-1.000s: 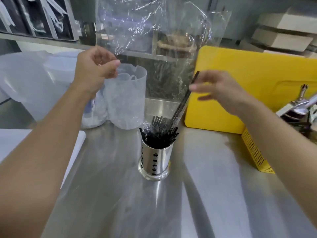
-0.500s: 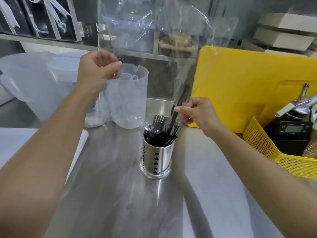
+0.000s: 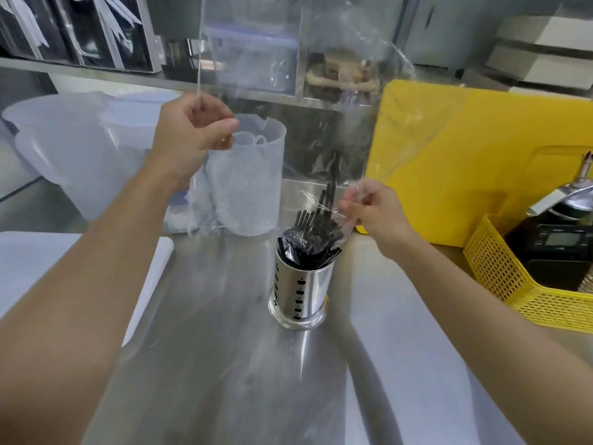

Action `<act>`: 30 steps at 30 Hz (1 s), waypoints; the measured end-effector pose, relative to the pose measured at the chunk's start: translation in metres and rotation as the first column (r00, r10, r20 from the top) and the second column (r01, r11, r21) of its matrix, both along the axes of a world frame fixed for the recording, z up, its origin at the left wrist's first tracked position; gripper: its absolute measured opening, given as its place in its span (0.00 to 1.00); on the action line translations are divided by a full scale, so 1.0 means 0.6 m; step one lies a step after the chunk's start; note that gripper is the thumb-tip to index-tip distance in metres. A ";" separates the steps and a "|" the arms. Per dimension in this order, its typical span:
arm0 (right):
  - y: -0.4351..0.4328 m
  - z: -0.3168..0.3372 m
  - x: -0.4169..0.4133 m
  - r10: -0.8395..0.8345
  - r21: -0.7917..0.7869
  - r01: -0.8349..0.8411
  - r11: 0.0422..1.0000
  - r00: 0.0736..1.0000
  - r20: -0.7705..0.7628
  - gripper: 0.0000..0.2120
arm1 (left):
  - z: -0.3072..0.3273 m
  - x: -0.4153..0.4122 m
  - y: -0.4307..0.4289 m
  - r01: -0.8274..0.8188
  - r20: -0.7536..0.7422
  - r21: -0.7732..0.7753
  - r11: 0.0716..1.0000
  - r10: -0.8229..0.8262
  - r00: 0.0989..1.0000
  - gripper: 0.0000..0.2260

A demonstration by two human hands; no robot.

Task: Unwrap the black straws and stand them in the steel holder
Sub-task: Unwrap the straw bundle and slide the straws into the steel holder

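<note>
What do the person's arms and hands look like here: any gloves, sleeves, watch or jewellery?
The left hand and right hand wear no gloves. No sleeve shows on the left forearm or right forearm as far as the frame edge, and neither wrist carries a watch or band. A small gold-coloured glint on a left finger may be a ring, but it is too small to be sure.

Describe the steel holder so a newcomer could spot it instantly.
On the steel counter, near the yellow board's lower left corner, stands the steel holder. Unlike the frosted plastic jugs behind it, it is shiny metal, punched with dark holes and full of black straws.
</note>
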State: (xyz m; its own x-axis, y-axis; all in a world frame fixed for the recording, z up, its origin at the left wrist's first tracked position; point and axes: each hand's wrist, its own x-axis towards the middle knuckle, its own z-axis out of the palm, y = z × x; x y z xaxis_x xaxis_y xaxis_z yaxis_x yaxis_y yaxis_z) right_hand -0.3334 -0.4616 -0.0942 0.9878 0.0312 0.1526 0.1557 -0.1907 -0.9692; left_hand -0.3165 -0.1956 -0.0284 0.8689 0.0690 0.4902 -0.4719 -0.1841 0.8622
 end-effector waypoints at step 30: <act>-0.011 0.120 0.004 0.027 0.141 -0.047 0.989 0.989 0.147 0.09 | 0.086 -0.017 -0.030 0.000 0.121 0.055 0.999 -0.007 0.993 0.09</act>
State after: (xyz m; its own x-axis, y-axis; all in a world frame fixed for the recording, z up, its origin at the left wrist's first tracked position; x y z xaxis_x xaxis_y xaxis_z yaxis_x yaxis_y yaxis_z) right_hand -0.3311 -0.4683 -0.0225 0.9535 0.0348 0.2994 0.3007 -0.0428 -0.9527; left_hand -0.3265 -0.2137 0.0231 0.8028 0.0363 0.5952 -0.5733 -0.2272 0.7872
